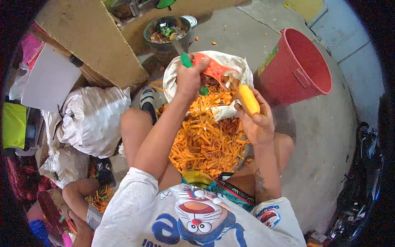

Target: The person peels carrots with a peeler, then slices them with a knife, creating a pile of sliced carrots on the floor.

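Observation:
My left hand (190,78) is closed around a green-handled knife (186,60); its blade is smeared by motion and points up and away. In my right hand (258,123) is a peeled yellow-orange carrot (248,100), held between thumb and fingers, apart from the knife. Below both hands, a heap of orange carrot peelings (205,144) spreads between my legs. Beyond it lies a white sack (172,78) with its mouth open. Right beside my left hand shows an orange-red thing with small spots (213,69), which I cannot make out.
A red bucket (273,76) stands tilted at the right. A dark tub of scraps (166,46) is at the back. Full white sacks (96,119) and a cardboard sheet (90,35) line the left. Another person's leg (82,191) and hand show at lower left.

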Demonstrator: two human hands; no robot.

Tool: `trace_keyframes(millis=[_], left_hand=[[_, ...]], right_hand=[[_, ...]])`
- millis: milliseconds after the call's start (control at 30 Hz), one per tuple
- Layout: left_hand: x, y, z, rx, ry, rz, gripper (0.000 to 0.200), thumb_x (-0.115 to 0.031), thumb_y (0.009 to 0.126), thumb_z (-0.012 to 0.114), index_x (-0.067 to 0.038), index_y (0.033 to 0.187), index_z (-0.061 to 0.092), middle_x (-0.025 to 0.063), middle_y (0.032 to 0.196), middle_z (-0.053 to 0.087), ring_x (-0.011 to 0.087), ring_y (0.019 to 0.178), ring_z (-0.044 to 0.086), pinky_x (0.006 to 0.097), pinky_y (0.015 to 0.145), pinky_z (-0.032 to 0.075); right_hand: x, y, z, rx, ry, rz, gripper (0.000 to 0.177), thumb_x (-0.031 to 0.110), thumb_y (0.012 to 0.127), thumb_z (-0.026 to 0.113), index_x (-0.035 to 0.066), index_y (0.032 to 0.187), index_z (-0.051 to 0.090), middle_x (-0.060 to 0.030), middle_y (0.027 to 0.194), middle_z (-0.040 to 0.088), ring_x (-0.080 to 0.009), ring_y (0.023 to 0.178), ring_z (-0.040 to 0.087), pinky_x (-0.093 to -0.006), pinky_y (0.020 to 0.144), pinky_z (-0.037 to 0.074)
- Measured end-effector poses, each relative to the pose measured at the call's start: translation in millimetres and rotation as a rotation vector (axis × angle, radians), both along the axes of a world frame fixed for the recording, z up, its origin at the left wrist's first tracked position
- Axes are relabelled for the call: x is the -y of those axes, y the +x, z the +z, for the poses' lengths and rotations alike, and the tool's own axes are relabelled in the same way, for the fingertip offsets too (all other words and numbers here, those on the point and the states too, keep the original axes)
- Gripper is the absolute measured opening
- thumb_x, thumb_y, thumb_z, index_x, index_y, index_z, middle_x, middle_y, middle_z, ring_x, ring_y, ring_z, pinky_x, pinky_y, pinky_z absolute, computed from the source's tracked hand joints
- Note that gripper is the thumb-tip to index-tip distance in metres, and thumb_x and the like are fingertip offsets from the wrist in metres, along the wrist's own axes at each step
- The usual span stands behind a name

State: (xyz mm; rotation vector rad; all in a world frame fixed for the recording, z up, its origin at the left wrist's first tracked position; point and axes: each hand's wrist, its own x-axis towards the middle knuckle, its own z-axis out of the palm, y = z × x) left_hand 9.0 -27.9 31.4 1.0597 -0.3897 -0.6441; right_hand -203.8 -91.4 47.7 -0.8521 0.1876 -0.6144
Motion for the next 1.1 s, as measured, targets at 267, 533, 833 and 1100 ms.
trace_keyframes(millis=[267,533,833,1100], left_hand=[[0,12,-18,0.080,0.057,-0.038,0.025,-0.019,0.089,0.077,-0.003,0.103,0.065,0.0030,0.088,0.071,0.0096,0.071,0.068,0.0243,0.060,0.053],[-11,-26,18,0.216,-0.124,-0.127,0.018,-0.016,0.090,0.075,-0.003,0.098,0.065,0.0019,0.083,0.067,0.0092,0.067,0.063,0.0243,0.057,0.050],[-24,-34,38,0.273,-0.058,-0.170,0.023,-0.017,0.090,0.074,-0.002,0.105,0.065,0.0032,0.086,0.067,0.0115,0.077,0.066,0.0266,0.071,0.054],[-17,-25,29,0.090,-0.055,-0.041,0.023,-0.016,0.089,0.075,-0.001,0.103,0.066,0.0037,0.087,0.068,0.0114,0.076,0.065,0.0283,0.071,0.053]], right_hand=[[5,-5,-6,-0.029,-0.093,0.055,0.100,0.024,0.066,0.092,-0.005,0.146,0.040,-0.0138,0.137,0.057,-0.0251,0.128,0.056,-0.0401,0.105,0.049],[6,-6,-8,0.056,0.002,0.026,0.093,0.009,0.066,0.089,-0.006,0.145,0.042,-0.0152,0.139,0.056,-0.0274,0.128,0.059,-0.0406,0.111,0.048],[3,-3,0,-0.069,-0.080,-0.038,0.104,0.025,0.066,0.093,-0.006,0.149,0.037,-0.0147,0.143,0.054,-0.0265,0.132,0.054,-0.0417,0.106,0.049],[4,-1,-1,-0.014,0.040,-0.017,0.096,0.006,0.064,0.091,-0.006,0.144,0.041,-0.0163,0.139,0.056,-0.0281,0.131,0.057,-0.0424,0.115,0.045]])
